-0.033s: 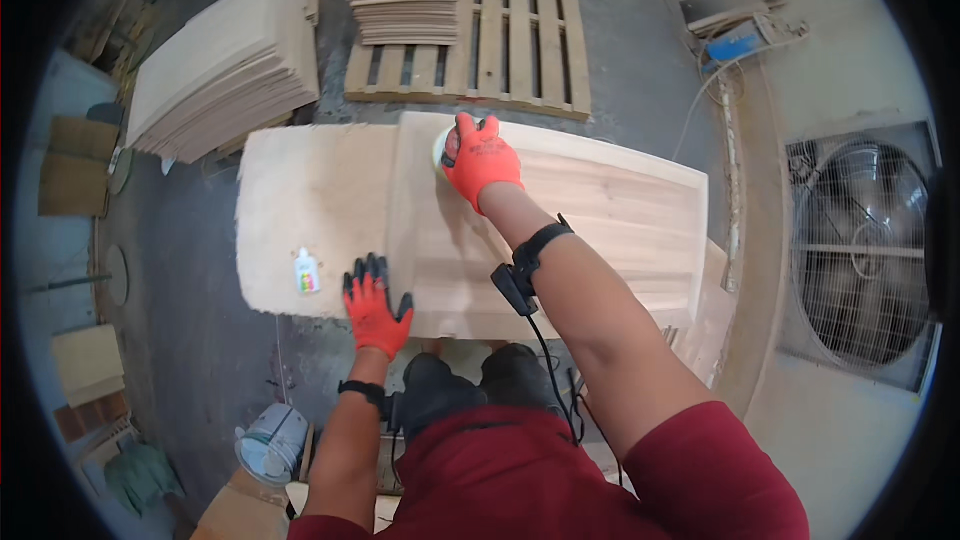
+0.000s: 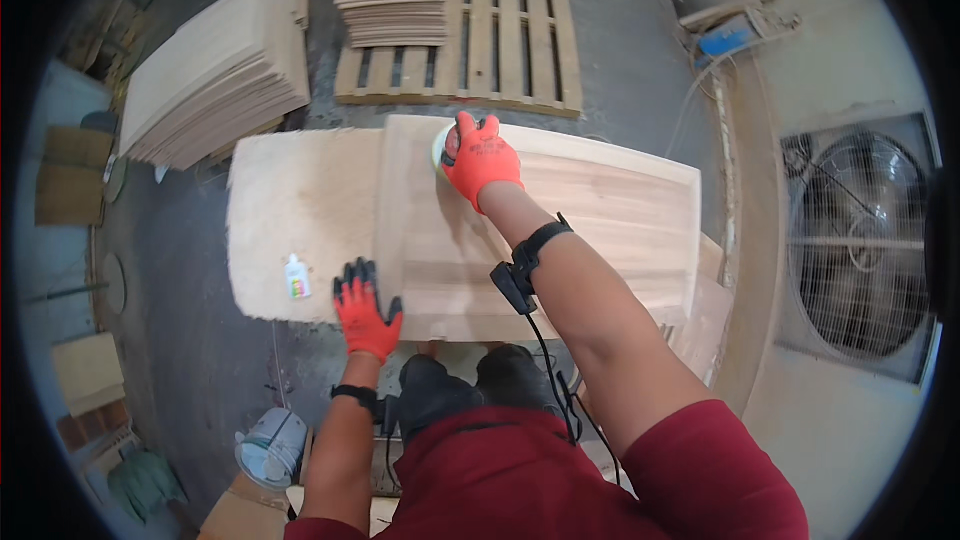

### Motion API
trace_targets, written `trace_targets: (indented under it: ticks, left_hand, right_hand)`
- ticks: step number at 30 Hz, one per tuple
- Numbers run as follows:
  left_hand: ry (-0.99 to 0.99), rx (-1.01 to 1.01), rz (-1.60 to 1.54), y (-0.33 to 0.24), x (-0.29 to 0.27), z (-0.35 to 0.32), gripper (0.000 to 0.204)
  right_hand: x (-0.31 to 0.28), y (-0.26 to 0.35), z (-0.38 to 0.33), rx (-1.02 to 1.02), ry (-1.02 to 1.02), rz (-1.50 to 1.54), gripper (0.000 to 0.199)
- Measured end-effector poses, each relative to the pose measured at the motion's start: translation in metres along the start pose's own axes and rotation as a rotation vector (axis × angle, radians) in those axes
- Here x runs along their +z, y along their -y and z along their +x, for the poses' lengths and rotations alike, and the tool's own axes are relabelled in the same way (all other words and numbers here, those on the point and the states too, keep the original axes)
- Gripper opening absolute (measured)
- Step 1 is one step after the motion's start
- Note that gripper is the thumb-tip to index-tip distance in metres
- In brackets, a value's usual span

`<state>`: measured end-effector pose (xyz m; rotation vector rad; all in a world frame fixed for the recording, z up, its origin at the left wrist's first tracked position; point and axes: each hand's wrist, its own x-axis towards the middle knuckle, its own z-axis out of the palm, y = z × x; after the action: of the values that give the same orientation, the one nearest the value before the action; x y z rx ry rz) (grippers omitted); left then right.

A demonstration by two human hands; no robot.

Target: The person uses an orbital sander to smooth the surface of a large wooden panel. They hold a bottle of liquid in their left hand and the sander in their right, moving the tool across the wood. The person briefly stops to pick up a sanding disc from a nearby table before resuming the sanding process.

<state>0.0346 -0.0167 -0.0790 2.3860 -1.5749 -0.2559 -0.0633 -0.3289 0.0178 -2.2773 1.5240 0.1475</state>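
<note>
A pale wooden panel (image 2: 600,230) with a raised border lies across the work surface in front of me. My right hand (image 2: 482,162), in a red and black glove, grips a round hand sander (image 2: 441,148) near the panel's far left corner. The sander's pale disc rests on the wood, and the fingers cover most of its body. My left hand (image 2: 367,312), gloved alike, lies flat with fingers spread at the panel's near left edge, partly on the rough-edged board (image 2: 290,180) beside it. A small white bottle (image 2: 298,278) lies on that board, left of my left hand.
A pallet (image 2: 510,40) stands beyond the panel, with a stack of boards (image 2: 395,0) on it. Another board stack (image 2: 215,65) is at the far left. A large caged fan (image 2: 862,245) stands at the right. A bucket (image 2: 272,448) sits at lower left.
The whole view has shifted slightly, with the panel and boards appearing farther left. The sander, in my right hand, is slightly farther right on the panel. My left hand remains flat.
</note>
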Motion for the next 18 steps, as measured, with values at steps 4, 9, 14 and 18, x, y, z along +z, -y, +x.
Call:
trace_targets:
  ticks: [4,9,14,18]
  left_hand:
    - [0.180,-0.175,0.073,0.004,0.010,-0.011,0.080]
    - [0.262,-0.254,0.103,0.007,0.011,-0.017,0.083]
    - [0.245,-0.253,0.182,0.013,0.014,-0.017,0.081]
    - [0.294,-0.250,0.262,0.007,0.012,-0.013,0.078]
  right_hand:
    - [-0.027,-0.088,0.005,0.093,-0.049,0.027,0.059]
    - [-0.066,-0.226,0.007,0.274,-0.176,0.090,0.055]
    - [-0.099,-0.371,-0.004,0.495,-0.230,0.079,0.057]
    - [-0.112,-0.458,-0.015,0.611,-0.269,0.045,0.069]
